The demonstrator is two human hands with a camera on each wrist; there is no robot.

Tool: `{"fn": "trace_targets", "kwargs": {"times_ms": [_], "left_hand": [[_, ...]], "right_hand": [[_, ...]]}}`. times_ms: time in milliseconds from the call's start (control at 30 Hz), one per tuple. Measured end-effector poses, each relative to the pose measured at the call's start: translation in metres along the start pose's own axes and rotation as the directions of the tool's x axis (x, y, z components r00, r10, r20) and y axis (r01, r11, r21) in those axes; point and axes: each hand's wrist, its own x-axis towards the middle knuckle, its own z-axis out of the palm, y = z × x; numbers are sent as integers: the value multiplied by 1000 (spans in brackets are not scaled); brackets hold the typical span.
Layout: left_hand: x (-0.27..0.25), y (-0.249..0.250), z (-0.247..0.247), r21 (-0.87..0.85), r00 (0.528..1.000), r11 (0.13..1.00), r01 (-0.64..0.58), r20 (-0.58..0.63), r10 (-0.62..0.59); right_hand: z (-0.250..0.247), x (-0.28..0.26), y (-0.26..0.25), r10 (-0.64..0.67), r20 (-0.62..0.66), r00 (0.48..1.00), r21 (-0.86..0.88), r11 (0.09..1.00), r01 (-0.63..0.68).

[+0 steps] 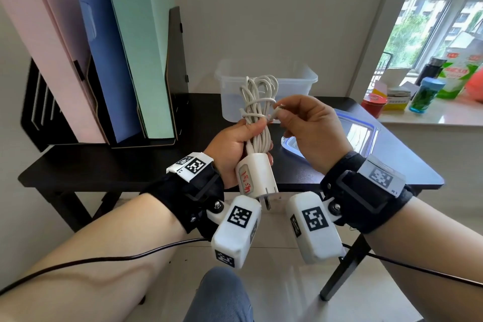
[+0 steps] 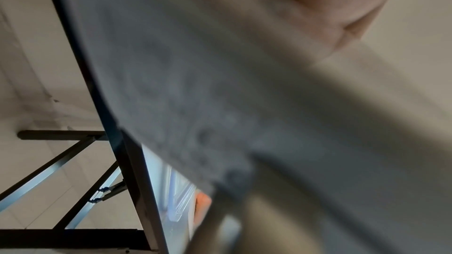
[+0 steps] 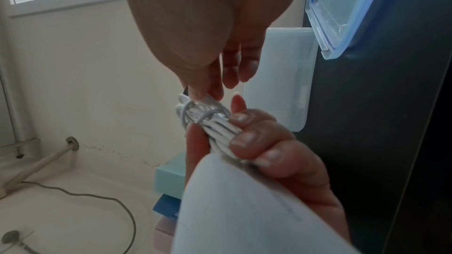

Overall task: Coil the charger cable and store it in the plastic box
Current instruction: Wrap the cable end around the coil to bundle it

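Note:
My left hand (image 1: 235,144) grips a bundle of white charger cable (image 1: 257,102) upright above the black table, with the white plug adapter (image 1: 254,178) hanging below the fist, prongs down. A few turns of cable wrap across the bundle's middle. My right hand (image 1: 300,123) pinches the cable's free end with its connector (image 1: 278,110) beside the bundle. In the right wrist view the right hand's fingertips (image 3: 208,92) pinch the connector end against the cable bundle (image 3: 210,119), which the left hand (image 3: 264,142) grips. The clear plastic box (image 1: 295,81) stands open behind. The left wrist view is blurred.
The box's blue-rimmed lid (image 1: 366,133) lies on the black table (image 1: 104,165) to the right. A black file rack with pink, blue and green folders (image 1: 125,47) stands at the back left. Bottles and tins (image 1: 426,94) crowd the windowsill at right.

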Motion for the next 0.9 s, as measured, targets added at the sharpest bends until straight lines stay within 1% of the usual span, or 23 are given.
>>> {"fn": "trace_targets", "kwargs": {"times_ms": [67, 167, 300, 367, 433, 567, 633, 733, 800, 900], "left_hand": [[0, -1, 1, -34, 1000, 999, 23, -17, -24], [2, -1, 0, -58, 998, 997, 59, -33, -61], [2, -2, -2, -25, 997, 997, 71, -28, -72], [2, -2, -3, 14, 997, 998, 68, -21, -68], [1, -2, -3, 68, 998, 996, 66, 7, -66], [1, -3, -5, 129, 994, 989, 72, 68, -81], [1, -1, -6, 151, 994, 988, 40, 94, -55], [1, 2, -4, 215, 993, 977, -1, 118, -25], [1, 3, -4, 264, 996, 965, -8, 88, -16], [-1, 4, -3, 281, 999, 959, 25, 38, -37]], "right_hand": [[-1, -1, 1, -17, 33, 999, -66, 998, 19], [-3, -3, 2, -49, 126, 991, -159, 985, 69], [-7, -1, 2, -81, 160, 984, -214, 970, 114], [-9, -1, -1, -94, 197, 976, -241, 960, 141], [-11, 0, -4, -77, 244, 967, -244, 960, 138], [-13, 4, -7, -37, 300, 953, -183, 978, 96], [-12, 4, -9, -37, 311, 950, -158, 983, 91], [-11, 4, -10, -26, 292, 956, -128, 990, 65], [-9, 4, -10, -19, 266, 964, -132, 990, 56], [-7, 1, -9, -16, 248, 969, -165, 985, 58]]}}
